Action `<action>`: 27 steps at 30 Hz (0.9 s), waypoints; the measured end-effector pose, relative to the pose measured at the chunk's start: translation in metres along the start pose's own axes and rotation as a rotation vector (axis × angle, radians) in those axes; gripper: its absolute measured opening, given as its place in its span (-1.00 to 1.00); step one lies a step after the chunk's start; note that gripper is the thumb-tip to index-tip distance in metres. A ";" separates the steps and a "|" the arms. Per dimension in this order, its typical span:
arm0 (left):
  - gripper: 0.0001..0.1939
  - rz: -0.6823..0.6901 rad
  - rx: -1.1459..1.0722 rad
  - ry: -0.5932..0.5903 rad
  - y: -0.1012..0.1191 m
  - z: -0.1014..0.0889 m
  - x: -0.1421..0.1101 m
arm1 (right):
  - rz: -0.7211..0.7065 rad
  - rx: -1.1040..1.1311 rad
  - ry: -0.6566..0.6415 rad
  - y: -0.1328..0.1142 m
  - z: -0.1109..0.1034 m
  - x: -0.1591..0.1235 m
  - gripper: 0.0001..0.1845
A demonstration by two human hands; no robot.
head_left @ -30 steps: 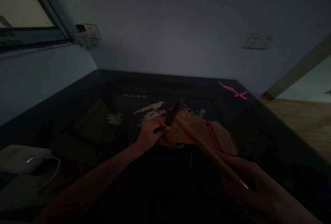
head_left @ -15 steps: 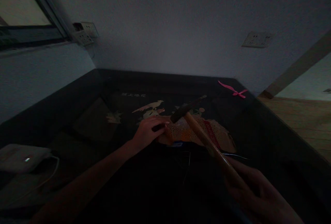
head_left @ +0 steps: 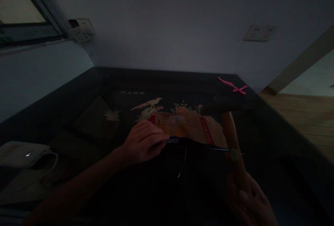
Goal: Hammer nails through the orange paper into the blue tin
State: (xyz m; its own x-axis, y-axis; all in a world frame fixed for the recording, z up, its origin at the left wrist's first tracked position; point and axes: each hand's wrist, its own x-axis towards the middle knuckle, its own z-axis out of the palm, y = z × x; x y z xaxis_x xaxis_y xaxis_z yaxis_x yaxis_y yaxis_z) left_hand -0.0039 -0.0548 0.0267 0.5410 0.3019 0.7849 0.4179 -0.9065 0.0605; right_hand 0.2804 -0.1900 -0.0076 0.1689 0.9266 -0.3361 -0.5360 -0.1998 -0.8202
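My right hand (head_left: 252, 198) is wrapped round the wooden handle of a hammer (head_left: 232, 135). The hammer's dark head hovers to the right of a flat, tan and orange piece covered in small dark dots (head_left: 182, 125), with a dark red lettered strip across it. At the piece's lower left corner is my left hand (head_left: 143, 142), its fingers curled together and slightly blurred. Whatever those fingers hold, if anything, is hidden. A thin shiny strand (head_left: 185, 161) lies just below the piece. A small round shape shows against the hammer handle, too dim to name.
The dark tabletop (head_left: 167, 79) carries a printed bird and flowers. A pink ribbon bow (head_left: 236, 88) rests at its far right. On the left lies a white device (head_left: 24, 153) with a cable. Walls with power sockets (head_left: 261, 32) border the table's back and left.
The hammer has swung right, away from the dotted piece's left side, and its head has turned. My left hand has drawn back toward me and curled.
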 end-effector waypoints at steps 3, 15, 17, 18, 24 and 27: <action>-0.81 0.019 -0.049 -0.092 0.015 0.011 -0.009 | -0.013 -0.057 -0.067 0.007 -0.015 0.007 -0.52; -0.87 -0.081 0.012 -0.646 0.033 0.067 -0.053 | -0.021 -0.062 -0.099 0.020 -0.024 0.015 -0.51; -0.90 -0.063 0.036 -0.651 0.031 0.071 -0.055 | -0.024 -0.040 -0.080 0.020 -0.025 0.014 -0.50; -0.91 -0.049 0.045 -0.649 0.030 0.073 -0.056 | -0.021 -0.026 -0.067 0.020 -0.025 0.013 -0.49; -0.91 0.013 0.073 -0.563 0.028 0.077 -0.059 | -0.036 -0.093 -0.023 0.022 -0.031 0.014 -0.51; -0.87 0.017 0.034 -0.454 0.033 0.070 -0.054 | -0.053 -0.085 -0.081 0.020 -0.030 0.015 -0.50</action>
State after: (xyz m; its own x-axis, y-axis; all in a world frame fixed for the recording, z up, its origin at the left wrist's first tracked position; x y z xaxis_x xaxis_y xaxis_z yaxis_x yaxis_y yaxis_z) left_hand 0.0312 -0.0802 -0.0567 0.8101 0.3931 0.4351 0.4261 -0.9044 0.0237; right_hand 0.2974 -0.1897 -0.0431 0.1256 0.9585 -0.2558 -0.4559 -0.1732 -0.8730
